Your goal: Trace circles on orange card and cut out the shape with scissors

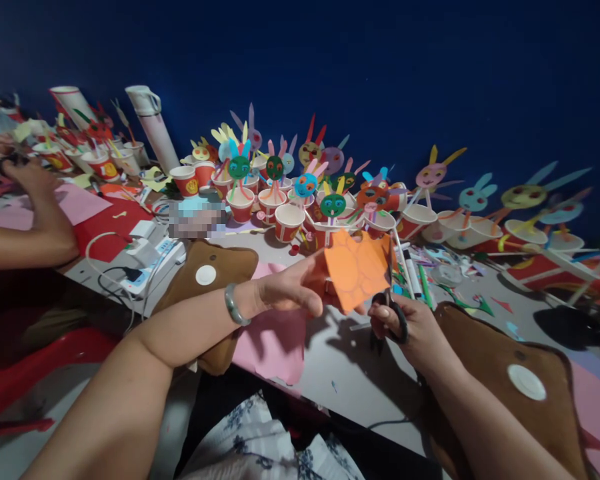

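My left hand [295,283], with a green bangle above it, reaches to the left edge of a piece of orange paper [357,270]. The thumb shows in front and below; the fingertips are hidden behind the sheet. Curved pencil outlines cover the paper, and its top edge is cut unevenly. In my right hand [405,327] are scissors with black handles [397,320]. Their blades point up along the paper's right edge. Under my left hand lies a pink paper sheet [275,340] on the table.
Many paper cups with paper rabbit faces [290,220] line the back. Brown cushions [510,387] lie at both sides. A power strip [155,267] with cables sits left, near a thermos [153,127] and another person's arm [30,233]. Pens [411,273] and scraps lie right.
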`<state>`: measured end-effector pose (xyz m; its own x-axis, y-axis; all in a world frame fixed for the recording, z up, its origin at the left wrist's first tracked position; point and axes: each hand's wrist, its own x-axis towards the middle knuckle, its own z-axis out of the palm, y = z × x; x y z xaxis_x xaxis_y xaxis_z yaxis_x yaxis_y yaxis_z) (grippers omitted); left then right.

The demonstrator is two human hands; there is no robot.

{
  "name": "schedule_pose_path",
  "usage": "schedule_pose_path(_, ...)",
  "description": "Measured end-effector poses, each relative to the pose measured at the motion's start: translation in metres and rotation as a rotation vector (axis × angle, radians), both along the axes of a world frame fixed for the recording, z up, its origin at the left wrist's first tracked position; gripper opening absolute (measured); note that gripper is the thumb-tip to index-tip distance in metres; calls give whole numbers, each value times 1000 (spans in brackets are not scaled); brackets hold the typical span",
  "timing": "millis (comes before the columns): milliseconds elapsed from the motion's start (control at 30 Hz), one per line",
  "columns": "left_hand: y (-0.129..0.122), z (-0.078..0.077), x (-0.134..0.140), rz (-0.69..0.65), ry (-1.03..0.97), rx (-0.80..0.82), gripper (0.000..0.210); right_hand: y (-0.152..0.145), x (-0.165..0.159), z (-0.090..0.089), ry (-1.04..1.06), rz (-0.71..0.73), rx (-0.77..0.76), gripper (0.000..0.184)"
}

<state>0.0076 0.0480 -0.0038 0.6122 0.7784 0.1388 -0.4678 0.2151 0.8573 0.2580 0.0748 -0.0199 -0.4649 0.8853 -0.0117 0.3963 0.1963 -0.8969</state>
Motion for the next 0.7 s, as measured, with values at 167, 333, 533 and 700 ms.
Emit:
schedule_pose_path(167,-7,-3,11,-170,-3,90,114,-1,-5,1,24,-22,-10,55)
schedule_pose_path(333,-10,-18,20,-69,167,114,99,-2,-6,0,29,-4,-30,56)
schedule_pose_path(533,-5,-32,21,-26,381,207,52,-4,-8,1,1,49,-5,55)
schedule_pose_path(700,-15,-17,20,110,475,228,43,-7,-11,3,-6,51,-55,58)
